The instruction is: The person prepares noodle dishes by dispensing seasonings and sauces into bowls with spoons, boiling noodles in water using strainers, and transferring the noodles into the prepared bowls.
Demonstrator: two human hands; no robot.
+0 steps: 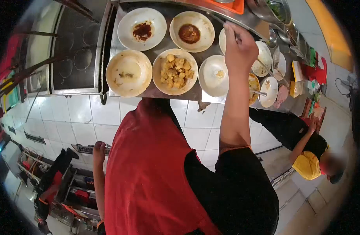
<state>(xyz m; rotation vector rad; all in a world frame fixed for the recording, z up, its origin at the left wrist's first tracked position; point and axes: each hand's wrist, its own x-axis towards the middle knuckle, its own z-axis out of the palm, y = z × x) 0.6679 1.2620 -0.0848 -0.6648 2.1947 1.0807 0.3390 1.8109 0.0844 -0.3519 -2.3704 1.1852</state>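
Note:
My right hand [242, 49] is raised over the counter, thumb and fingers pinched together; a thin dark edge or handle lies at the fingertips, and I cannot make out what they hold. Below its wrist and to the left is a white bowl [206, 84] with a few crumbs. A bowl [158, 64] of brown chunks [175, 72] and a bowl [113, 72] with greenish scraps stand in the same row. Behind them are two bowls, one with dark red sauce [142, 31], one with brown sauce [189, 34]. My left hand [99, 152] hangs low beside the red apron [148, 168], its fingers mostly hidden.
More plates [268, 94] and a spoon [259, 93] lie right of my forearm. Metal containers [276, 11] and an orange tray [236, 6] line the back. A person in yellow [307, 164] stands at right; another person in dark clothes [51, 180] is lower left.

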